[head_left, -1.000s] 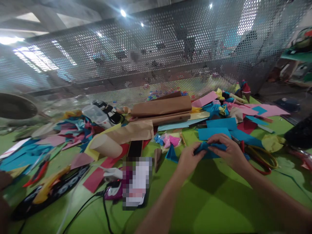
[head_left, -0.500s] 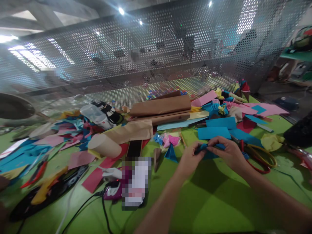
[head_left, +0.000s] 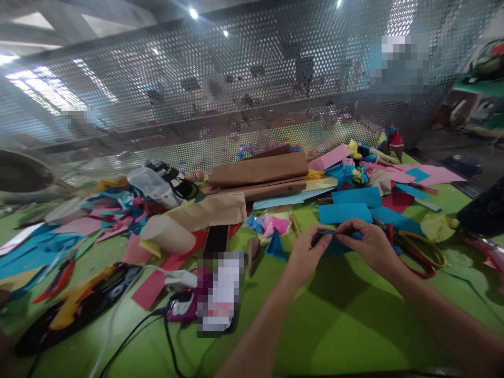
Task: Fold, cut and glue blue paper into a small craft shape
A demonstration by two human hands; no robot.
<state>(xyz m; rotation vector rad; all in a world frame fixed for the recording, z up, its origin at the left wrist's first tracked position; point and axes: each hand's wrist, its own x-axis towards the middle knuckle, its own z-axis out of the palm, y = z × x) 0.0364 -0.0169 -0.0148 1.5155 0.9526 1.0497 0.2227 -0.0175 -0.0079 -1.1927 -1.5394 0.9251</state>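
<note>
Blue paper (head_left: 335,247), one piece: pinched between the fingers of both hands, above the green desk (head_left: 354,328).
Left hand (head_left: 309,252): thumb and fingers gripping the left part. Right hand (head_left: 368,245): thumb and fingers gripping the right part; fingertips of the two near each other, exact folds hidden. Handling, as judged: very light, pliable, dry rather than slippery, apt to crease or tear under hard pulling; best held by edges or folds, with a light pinch. Surroundings: blue cone (head_left: 276,248) just left of the left fingers, brown cone (head_left: 252,255) farther left; blue sheet (head_left: 344,213) just beyond the fingers; scissors (head_left: 440,253) right of the right fingers.
</note>
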